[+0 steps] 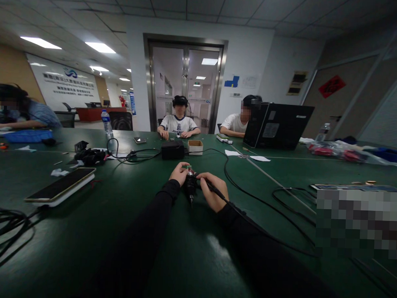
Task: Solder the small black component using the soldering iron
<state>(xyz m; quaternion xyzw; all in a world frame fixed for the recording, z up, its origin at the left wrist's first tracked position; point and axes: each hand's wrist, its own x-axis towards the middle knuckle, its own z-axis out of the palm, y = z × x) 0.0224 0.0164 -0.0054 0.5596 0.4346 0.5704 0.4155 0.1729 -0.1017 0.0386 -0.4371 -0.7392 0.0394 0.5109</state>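
My left hand has its thumb and fingers closed at a small green circuit board, with something reddish just below it. In my right hand is a slim black soldering iron, held like a pen, its cord trailing back over my sleeve; its tip points toward the board, but I cannot tell whether it touches. Between the hands lies a black ribbed tool with a pointed metal end facing me. My left fingers are right beside this tool and hide part of it.
A black box with cables and a small open carton stand ahead. A phone lies at left, near coiled cables. A black cord curves across the right side. Co-workers sit around the table; a black computer case stands far right.
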